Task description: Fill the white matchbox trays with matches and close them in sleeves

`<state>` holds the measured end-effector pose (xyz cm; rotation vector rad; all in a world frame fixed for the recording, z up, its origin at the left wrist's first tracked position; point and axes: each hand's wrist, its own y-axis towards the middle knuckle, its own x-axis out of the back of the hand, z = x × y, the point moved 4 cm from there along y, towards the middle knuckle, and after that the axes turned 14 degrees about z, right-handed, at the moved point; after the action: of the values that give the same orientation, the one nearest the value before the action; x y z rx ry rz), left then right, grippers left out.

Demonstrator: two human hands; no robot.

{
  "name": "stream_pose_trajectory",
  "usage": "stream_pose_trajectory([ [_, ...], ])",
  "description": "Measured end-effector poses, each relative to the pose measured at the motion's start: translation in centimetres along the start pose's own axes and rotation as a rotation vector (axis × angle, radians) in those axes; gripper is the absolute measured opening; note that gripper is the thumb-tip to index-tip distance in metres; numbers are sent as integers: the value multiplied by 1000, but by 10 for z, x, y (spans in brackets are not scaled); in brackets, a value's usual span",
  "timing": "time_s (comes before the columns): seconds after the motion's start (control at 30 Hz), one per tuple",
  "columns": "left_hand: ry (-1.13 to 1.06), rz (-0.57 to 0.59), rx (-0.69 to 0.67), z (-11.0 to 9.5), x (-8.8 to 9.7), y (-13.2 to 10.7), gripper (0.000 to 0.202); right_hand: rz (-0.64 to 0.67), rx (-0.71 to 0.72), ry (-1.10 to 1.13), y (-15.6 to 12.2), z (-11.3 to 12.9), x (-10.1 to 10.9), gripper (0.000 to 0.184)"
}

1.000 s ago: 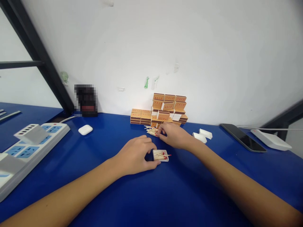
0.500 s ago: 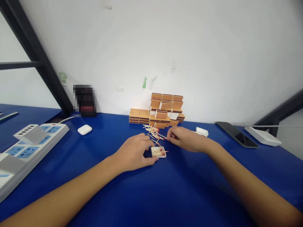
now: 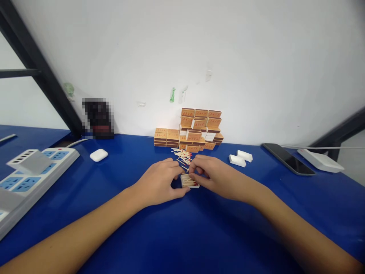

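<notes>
A small white matchbox tray [image 3: 194,187] lies on the blue table, partly filled with red-headed matchsticks. My left hand [image 3: 159,182] grips the tray from its left side, thumb at the near edge and fingers at the far edge. Over the tray is my right hand [image 3: 212,175], its thumb and index finger pinched on what looks like a matchstick; the fingers partly hide it. Just behind both hands, a loose heap of matchsticks [image 3: 182,155] is spread on the table.
Yellow-brown matchboxes [image 3: 186,121] are stacked against the wall, with a lower stack [image 3: 167,137] to their left. Two white trays [image 3: 237,160], a phone [image 3: 288,159] and a white box [image 3: 321,160] lie right. Left are a white case [image 3: 99,155] and a power strip [image 3: 61,154].
My right hand has moved left and nearer, from beside the match heap to over the tray. My left hand stays at the tray. The view has shifted slightly.
</notes>
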<state>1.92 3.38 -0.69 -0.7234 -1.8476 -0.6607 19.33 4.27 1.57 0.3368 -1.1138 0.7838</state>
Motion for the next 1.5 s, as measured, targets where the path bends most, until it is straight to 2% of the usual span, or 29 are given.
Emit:
stream_pose_trajectory([
  [0.1, -1, 9, -4, 0, 0, 1, 21, -14, 0, 3, -3, -3, 3, 10],
  [0.23, 7, 10, 8, 1, -1, 1, 22, 35, 24, -21, -5, -3, -1, 11],
  [0.33, -3, 5, 6, 0, 0, 1, 22, 9, 33, -34, -6, -3, 1, 12],
  [0.5, -6, 12, 3, 0, 2, 0, 22, 35, -9, -73, -13, -10, 8, 2],
  [0.63, 5, 4, -8, -1, 1, 0, 21, 66, -55, -87, -15, -14, 5, 7],
  [0.87, -1, 0, -2, -2, 2, 0, 19, 80, -39, -52, -10, -10, 2, 12],
  [1.1, 7, 11, 5, 0, 1, 1, 22, 26, 5, -66, -7, -11, -1, 7],
  [1.27, 10, -2, -2, -1, 1, 0, 20, -64, -58, -48, -7, -2, 1, 12],
  [1.5, 19, -7, -12, 0, 0, 0, 19, -8, -78, 42, -2, 3, -8, 15],
])
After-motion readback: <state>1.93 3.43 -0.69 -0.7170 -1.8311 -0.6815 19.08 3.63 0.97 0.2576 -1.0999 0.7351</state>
